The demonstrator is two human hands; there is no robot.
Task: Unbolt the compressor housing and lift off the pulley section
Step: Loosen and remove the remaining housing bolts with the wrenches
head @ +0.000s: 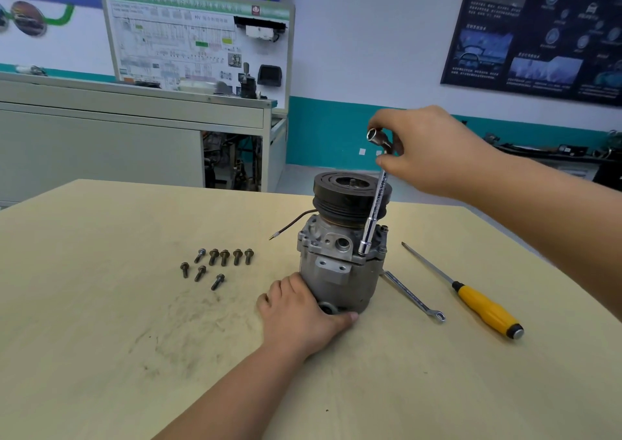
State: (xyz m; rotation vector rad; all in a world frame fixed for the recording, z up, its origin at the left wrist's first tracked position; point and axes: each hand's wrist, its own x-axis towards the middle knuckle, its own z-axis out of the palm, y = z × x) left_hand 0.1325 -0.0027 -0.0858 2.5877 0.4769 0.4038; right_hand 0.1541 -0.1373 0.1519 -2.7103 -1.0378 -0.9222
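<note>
A grey metal compressor (340,271) stands upright on the wooden table (134,338), its black pulley section (350,197) on top. My left hand (299,315) grips the base of the housing from the near left side. My right hand (427,150) holds the bent upper end of a chrome L-shaped socket wrench (373,214). The wrench's lower socket sits on a bolt at the housing's front right flange, just under the pulley. A thin brown wire (292,226) sticks out to the left of the compressor.
Several loose bolts (218,264) lie on the table left of the compressor. A ring spanner (414,296) lies to its right, and a yellow-handled screwdriver (471,296) beyond that. A grey cabinet (134,137) and a training board (198,39) stand behind the table.
</note>
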